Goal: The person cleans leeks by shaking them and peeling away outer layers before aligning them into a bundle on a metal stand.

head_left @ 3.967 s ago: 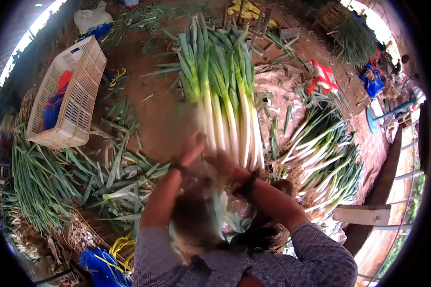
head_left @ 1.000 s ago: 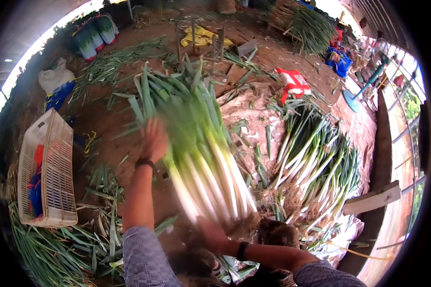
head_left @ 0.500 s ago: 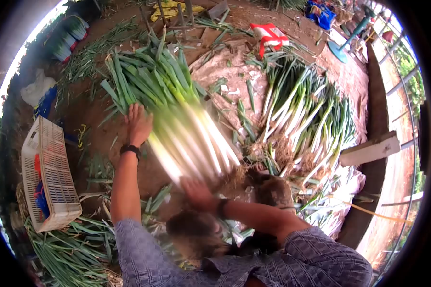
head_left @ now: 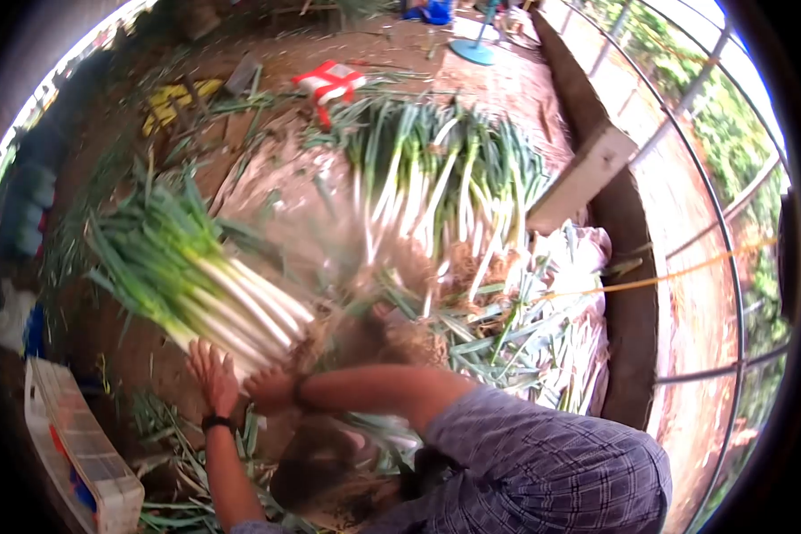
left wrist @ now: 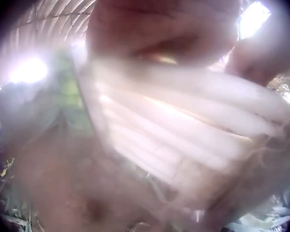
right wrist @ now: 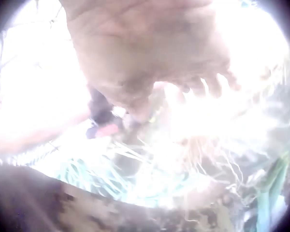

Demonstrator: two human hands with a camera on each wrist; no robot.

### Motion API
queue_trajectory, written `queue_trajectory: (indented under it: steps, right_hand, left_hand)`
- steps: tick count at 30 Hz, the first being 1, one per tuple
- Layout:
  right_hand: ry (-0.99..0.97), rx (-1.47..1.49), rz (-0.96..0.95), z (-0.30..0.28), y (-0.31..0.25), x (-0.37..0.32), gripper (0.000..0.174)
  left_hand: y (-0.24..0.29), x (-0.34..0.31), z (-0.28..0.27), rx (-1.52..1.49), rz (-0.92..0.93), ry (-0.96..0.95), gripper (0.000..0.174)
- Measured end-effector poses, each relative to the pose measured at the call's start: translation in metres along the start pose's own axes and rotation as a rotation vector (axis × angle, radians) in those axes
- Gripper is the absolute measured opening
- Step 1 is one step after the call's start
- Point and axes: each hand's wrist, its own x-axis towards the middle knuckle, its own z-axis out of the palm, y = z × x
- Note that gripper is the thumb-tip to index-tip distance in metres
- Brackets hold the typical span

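Observation:
A bundle of leeks (head_left: 227, 298) lies on the ground at left in the head view, its green tops pointing to the upper left and its roots to the right. At the near side of the white shafts, my left hand (head_left: 212, 372) touches them with fingers stretched out. Just right of it, my right hand (head_left: 270, 388) lies along the lower shafts near the roots, slightly blurred. In the left wrist view, white shafts (left wrist: 169, 125) spread below the palm. The right wrist view is overexposed; pale roots (right wrist: 203, 150) hang below my fingers.
A second pile of leeks (head_left: 454, 178) lies at centre right, roots toward me. A white plastic crate (head_left: 80, 463) stands at lower left. Beyond are a red and white bag (head_left: 331, 84) and a low wall (head_left: 627, 294) with a board (head_left: 583, 178) on its edge. Trimmed leaves litter the ground.
The head view has swung right, so the bundle and hands appear further left. My left hand has come down from beside the green part to the white shafts, close to my right hand.

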Motion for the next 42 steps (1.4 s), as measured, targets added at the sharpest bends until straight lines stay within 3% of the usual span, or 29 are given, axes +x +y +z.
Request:
queue_trajectory:
  steps: [2, 4, 5, 6, 8, 9, 10, 11, 12, 13, 14, 15, 18, 19, 21, 22, 23, 25, 26, 28, 30, 31, 32, 34, 35, 39, 40, 42]
  right_hand:
    - [-0.257, 0.260, -0.146, -0.074, 0.009, -0.016, 0.053]
    - [-0.285, 0.636, -0.186, -0.157, 0.043, -0.052, 0.048]
    - [-0.287, 0.832, -0.070, -0.219, 0.060, -0.089, 0.046]
    - [-0.100, 0.735, -0.047, -0.241, 0.100, -0.115, 0.048]
    - [0.074, 0.645, 0.254, -0.259, 0.200, -0.157, 0.040]
    - [0.239, 0.570, 0.381, -0.230, 0.285, -0.184, 0.032]
    - [0.388, 0.489, 0.825, -0.278, 0.271, -0.224, 0.026]
    - [0.597, 0.482, 0.925, -0.244, 0.348, -0.255, 0.025]
    - [0.510, 0.255, 1.030, -0.221, 0.428, -0.294, 0.032]
    - [0.674, 0.399, 1.121, -0.229, 0.426, -0.321, 0.042]
    - [0.485, 0.200, 1.216, -0.224, 0.461, -0.344, 0.052]
    - [0.553, 0.057, 1.249, -0.204, 0.485, -0.358, 0.058]
    - [0.478, 0.122, 1.344, -0.190, 0.499, -0.355, 0.058]
    - [0.426, 0.122, 1.370, -0.188, 0.505, -0.355, 0.055]
    - [0.334, 0.126, 1.414, -0.195, 0.515, -0.345, 0.050]
    - [0.536, 0.173, 1.436, -0.202, 0.515, -0.340, 0.041]
    - [0.709, 0.129, 1.361, -0.201, 0.541, -0.348, 0.035]
    - [1.085, -0.051, 1.248, -0.232, 0.577, -0.370, 0.033]
    - [1.101, 0.022, 1.294, -0.251, 0.612, -0.389, 0.030]
    - [0.948, 0.149, 1.416, -0.290, 0.598, -0.401, 0.043]
    - [0.703, 0.034, 1.418, -0.258, 0.646, -0.429, 0.064]
    - [0.650, 0.026, 1.610, -0.235, 0.665, -0.433, 0.088]
    - [0.665, 0.243, 1.639, -0.242, 0.630, -0.408, 0.101]
    - [0.676, 0.372, 1.562, -0.256, 0.589, -0.379, 0.108]
    - [0.754, 0.293, 1.557, -0.253, 0.579, -0.370, 0.105]
    - [0.604, 0.104, 1.428, -0.261, 0.554, -0.337, 0.102]
    - [0.531, -0.071, 1.453, -0.257, 0.548, -0.328, 0.090]
    - [0.539, -0.168, 1.469, -0.251, 0.542, -0.322, 0.085]
  left_hand:
    - [-0.001, -0.001, 0.003, 0.036, -0.018, -0.052, 0.049]
    - [0.018, -0.010, -0.011, 0.049, 0.037, -0.049, 0.047]
    - [0.021, -0.015, -0.008, 0.048, 0.062, -0.038, 0.047]
    - [0.024, -0.018, -0.005, 0.047, 0.087, -0.028, 0.046]
    - [0.036, -0.016, -0.014, 0.032, 0.064, -0.091, 0.045]
    - [0.040, -0.015, -0.017, 0.019, 0.046, -0.133, 0.045]
    - [0.046, -0.014, -0.022, 0.019, 0.045, -0.159, 0.045]
    - [0.052, -0.013, -0.027, 0.028, 0.073, -0.152, 0.045]
    - [0.057, -0.012, -0.030, 0.039, 0.096, -0.144, 0.045]
    - [0.060, -0.012, -0.031, 0.013, 0.103, -0.158, 0.045]
    - [0.063, -0.012, -0.032, -0.014, 0.110, -0.175, 0.046]
    - [0.068, -0.011, -0.033, -0.040, 0.125, -0.179, 0.046]
    - [0.074, -0.010, -0.026, -0.181, 0.022, -0.236, 0.048]
    - [0.079, -0.008, -0.023, -0.113, 0.075, -0.139, 0.035]
    - [0.093, 0.002, -0.040, 0.015, 0.131, -0.152, 0.034]
    - [0.095, 0.008, -0.045, 0.080, 0.159, -0.155, 0.035]
    - [0.089, 0.007, -0.040, -0.031, 0.065, -0.191, 0.037]
    - [0.092, 0.011, -0.044, -0.092, 0.040, -0.191, 0.038]
    - [0.095, 0.014, -0.046, -0.124, 0.028, -0.184, 0.038]
    - [0.093, 0.014, -0.040, -0.151, 0.020, -0.204, 0.040]
    - [0.087, 0.008, -0.030, -0.171, -0.009, -0.241, 0.041]
    - [0.092, 0.006, -0.028, -0.180, -0.085, -0.325, 0.043]
    - [0.086, 0.002, -0.020, -0.189, -0.031, -0.350, 0.044]
    - [0.071, -0.011, -0.006, -0.199, 0.079, -0.421, 0.045]
    - [0.079, -0.013, -0.011, -0.241, 0.030, -0.468, 0.047]
    - [0.094, -0.011, -0.020, -0.298, 0.013, -0.561, 0.047]
    - [0.097, -0.009, -0.021, -0.296, 0.038, -0.584, 0.047]
    - [0.105, -0.006, -0.026, -0.303, 0.032, -0.662, 0.047]
